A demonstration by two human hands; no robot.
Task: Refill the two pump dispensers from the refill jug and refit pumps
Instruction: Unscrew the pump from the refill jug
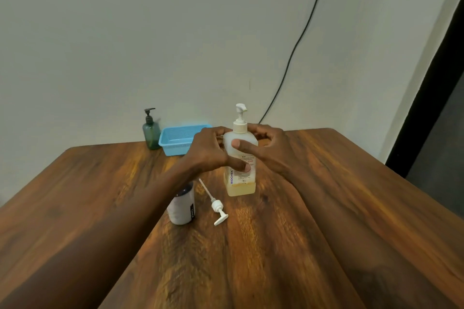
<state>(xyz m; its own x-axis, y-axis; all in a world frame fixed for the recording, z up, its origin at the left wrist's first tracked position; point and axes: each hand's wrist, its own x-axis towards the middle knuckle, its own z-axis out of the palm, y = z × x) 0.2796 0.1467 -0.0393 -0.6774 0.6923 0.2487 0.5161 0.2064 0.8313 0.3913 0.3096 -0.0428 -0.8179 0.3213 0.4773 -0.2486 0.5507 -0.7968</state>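
- The translucent pump bottle (pixel 240 183) stands upright near the middle of the wooden surface (pixel 326 208). Its white pump is fitted on top, a shallow layer of yellow liquid sits at the bottom, and its label reads BIOCHEK.
- The left hand (pixel 213 150) grasps the bottle from its left side, with the thumb laid across the label and the fingers curled round the shoulder.
- The right hand (pixel 266 148) grasps it from the right side, with the thumb pressed on the front just below the collar and the fingers curled behind the bottle.
- Just in front and to the left, a loose pump (pixel 217 206) lies flat on the surface, its dip tube pointing away toward the held bottle.
- Beside that pump stands a white bottle (pixel 182 206) with a dark top, partly hidden by the left forearm.
- At the far edge, a green dispenser (pixel 151 130) with a black pump stands just beside a blue basket (pixel 184 139).
- A dark cable (pixel 296 45) runs down the wall (pixel 125 32) behind.
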